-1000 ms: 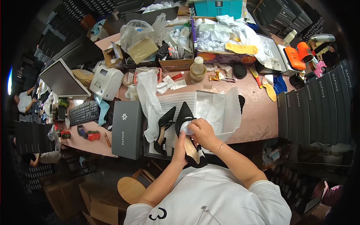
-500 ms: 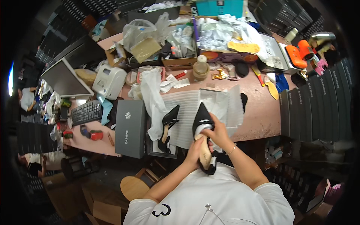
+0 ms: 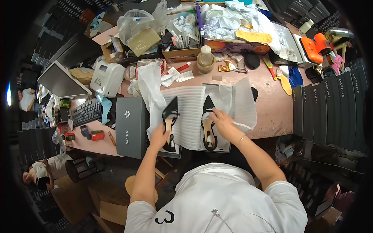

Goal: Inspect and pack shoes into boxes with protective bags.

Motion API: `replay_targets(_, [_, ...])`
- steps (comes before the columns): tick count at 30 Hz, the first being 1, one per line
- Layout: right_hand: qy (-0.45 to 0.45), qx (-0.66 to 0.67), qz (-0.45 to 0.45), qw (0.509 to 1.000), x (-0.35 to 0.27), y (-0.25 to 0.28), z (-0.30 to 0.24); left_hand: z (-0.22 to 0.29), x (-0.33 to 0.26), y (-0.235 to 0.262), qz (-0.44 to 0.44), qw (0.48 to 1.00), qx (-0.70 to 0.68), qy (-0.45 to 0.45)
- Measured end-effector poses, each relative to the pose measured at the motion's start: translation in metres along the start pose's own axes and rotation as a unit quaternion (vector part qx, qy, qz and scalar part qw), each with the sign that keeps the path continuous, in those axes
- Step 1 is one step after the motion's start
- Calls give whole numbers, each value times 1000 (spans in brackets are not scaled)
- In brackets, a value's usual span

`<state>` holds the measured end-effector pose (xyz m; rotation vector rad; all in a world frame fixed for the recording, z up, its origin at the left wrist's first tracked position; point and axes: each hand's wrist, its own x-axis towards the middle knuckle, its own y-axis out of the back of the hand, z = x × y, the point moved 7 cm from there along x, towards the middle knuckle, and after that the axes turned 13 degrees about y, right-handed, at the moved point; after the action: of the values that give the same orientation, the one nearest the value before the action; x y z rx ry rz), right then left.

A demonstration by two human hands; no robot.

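Pointed black shoes lie as a pair on the white ribbed foam sheet (image 3: 192, 116), one under each hand, both with toes aimed away from the person and heels toward the body, so each long axis runs straight out from the wrist that tends it. The left shoe (image 3: 169, 122) sits just ahead of the left hand (image 3: 158, 136); that hand rests at the shoe's heel end with fingers curled against it, touching rather than lifting, though whether they actually pinch the heel cannot be told from this height. The right shoe (image 3: 208, 124) lies just left of the right hand (image 3: 222, 121), which is spread flat with fingers reaching over the middle of the shoe, palm down on it and the foam beside it. Each hand is nearest its own shoe; neither crosses over. The two shoes are close and roughly parallel, apart by a strip of foam.

Outside the left hand, touching the foam's edge, stands a dark grey shoebox lid (image 3: 132, 128). Beyond the fingertips of both hands the pink table (image 3: 268, 108) is crowded: a white label printer (image 3: 107, 77), a roll of tape (image 3: 205, 59), a keyboard (image 3: 86, 112) further off past the left hand, and a stack of dark boxes (image 3: 330, 112) well out beyond the right hand
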<state>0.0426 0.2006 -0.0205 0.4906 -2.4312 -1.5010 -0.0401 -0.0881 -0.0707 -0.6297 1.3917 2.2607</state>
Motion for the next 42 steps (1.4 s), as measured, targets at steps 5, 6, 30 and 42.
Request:
replay_targets(5, [176, -93, -92, 976, -3, -24, -28, -2, -5, -1, 24, 981, -183, -62])
replay_targets(6, [168, -88, -95, 977, -2, -31, -25, 24, -23, 9, 123, 973, -46, -188])
replay_targets(30, [-63, 639, 31, 766, 23, 87, -84, 130, -109, 72, -267, 846, -441, -136])
replay_targets(42, [-152, 391, 112, 901, 1, 102, -33, 124, -81, 44, -247, 844, -474, -49])
